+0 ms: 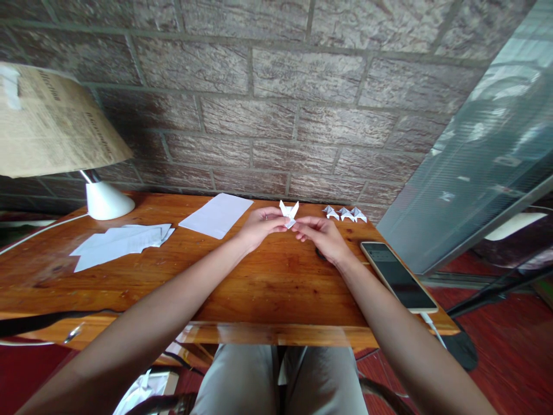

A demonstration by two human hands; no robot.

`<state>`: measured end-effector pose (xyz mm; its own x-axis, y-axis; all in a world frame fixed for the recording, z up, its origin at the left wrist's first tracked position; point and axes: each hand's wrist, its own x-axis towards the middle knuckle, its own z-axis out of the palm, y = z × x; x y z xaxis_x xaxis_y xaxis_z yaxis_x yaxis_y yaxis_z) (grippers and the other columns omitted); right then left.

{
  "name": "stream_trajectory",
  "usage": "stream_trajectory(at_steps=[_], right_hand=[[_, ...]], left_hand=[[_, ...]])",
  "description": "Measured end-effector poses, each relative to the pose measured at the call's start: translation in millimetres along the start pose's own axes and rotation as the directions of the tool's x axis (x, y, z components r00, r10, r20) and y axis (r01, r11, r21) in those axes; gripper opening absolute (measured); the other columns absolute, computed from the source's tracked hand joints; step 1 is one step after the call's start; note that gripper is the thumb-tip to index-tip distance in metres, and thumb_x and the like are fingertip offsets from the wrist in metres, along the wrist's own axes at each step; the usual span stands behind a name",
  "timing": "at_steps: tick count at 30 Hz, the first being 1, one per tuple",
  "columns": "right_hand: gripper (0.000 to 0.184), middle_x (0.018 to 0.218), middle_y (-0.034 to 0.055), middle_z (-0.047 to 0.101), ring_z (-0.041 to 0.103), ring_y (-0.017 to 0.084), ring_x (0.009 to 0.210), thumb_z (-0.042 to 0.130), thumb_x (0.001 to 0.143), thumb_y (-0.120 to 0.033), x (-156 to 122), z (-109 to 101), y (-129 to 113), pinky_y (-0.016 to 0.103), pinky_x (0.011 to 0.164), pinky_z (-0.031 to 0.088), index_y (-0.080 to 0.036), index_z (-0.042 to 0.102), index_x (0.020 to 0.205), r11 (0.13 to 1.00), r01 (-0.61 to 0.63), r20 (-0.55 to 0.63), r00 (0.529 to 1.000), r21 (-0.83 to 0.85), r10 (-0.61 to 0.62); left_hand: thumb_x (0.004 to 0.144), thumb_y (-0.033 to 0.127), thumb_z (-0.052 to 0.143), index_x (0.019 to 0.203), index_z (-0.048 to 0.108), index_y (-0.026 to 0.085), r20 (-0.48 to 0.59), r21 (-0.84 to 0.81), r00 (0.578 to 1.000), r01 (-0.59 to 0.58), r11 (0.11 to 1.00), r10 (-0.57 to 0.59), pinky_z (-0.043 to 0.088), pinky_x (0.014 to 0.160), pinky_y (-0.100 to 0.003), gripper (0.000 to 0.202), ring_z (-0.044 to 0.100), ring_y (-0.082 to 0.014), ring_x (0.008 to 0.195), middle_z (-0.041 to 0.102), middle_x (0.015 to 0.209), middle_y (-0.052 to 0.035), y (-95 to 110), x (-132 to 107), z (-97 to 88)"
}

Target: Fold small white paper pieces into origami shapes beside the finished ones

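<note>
Between my hands, above the far part of the wooden table, is a small folded white paper figure with two pointed flaps sticking up. My left hand pinches its left side; a ring shows on one finger. From the right, my right hand has its thumb and fingertips closed on the figure's lower right edge. Several small folded paper pieces stand in a row at the back right, beyond my right hand. A sheet stack of white paper lies left of my left hand.
Loose paper pieces are spread at the left, near a lamp with a newspaper-print shade. A phone with a cable lies at the right edge. A brick wall rises behind the table.
</note>
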<state>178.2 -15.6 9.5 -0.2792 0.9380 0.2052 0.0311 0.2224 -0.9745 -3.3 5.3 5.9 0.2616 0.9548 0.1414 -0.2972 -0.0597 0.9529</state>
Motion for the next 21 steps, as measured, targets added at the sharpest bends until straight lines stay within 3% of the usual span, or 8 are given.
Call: stream_trajectory(at_steps=[7, 13, 21], right_hand=[[0.039, 0.069, 0.0040, 0.068, 0.057, 0.011, 0.056, 0.069, 0.072, -0.056, 1.9, 1.3, -2.1, 0.025, 0.057, 0.045, -0.017, 0.069, 0.074, 0.997, -0.021, -0.126, 0.991, 0.080, 0.031], [0.037, 0.076, 0.0037, 0.071, 0.058, 0.011, 0.061, 0.077, 0.065, -0.052, -0.1, -1.3, -5.6, 0.025, 0.059, 0.045, -0.017, 0.072, 0.079, 0.999, -0.034, -0.058, 0.998, -0.014, 0.033], [0.035, 0.075, 0.0039, 0.071, 0.059, 0.012, 0.061, 0.073, 0.069, -0.051, -0.1, -7.3, -5.4, 0.025, 0.059, 0.045, -0.017, 0.072, 0.078, 0.992, -0.039, -0.002, 0.999, -0.124, 0.039]], left_hand=[[0.057, 0.029, 0.083, 0.081, 0.072, 0.013, 0.075, 0.064, 0.997, -0.007, 0.998, 0.002, 0.051, 0.074, -0.032, 0.031, 0.064, -0.0159, 0.077, 0.072, 0.086, -0.0074, 4.7, -4.3, 5.2], [0.059, 0.031, 0.083, 0.082, 0.072, 0.013, 0.062, 0.103, 0.998, -0.019, 0.995, 0.012, 0.051, 0.077, -0.034, 0.031, 0.065, -0.0171, 0.078, 0.072, 0.086, -0.0081, 3.0, -5.7, 6.1], [0.059, 0.031, 0.082, 0.080, 0.071, 0.013, 0.045, 0.137, 0.998, -0.041, 0.990, 0.035, 0.052, 0.075, -0.034, 0.030, 0.064, -0.0164, 0.076, 0.072, 0.084, -0.0074, 1.1, -3.7, 4.8]])
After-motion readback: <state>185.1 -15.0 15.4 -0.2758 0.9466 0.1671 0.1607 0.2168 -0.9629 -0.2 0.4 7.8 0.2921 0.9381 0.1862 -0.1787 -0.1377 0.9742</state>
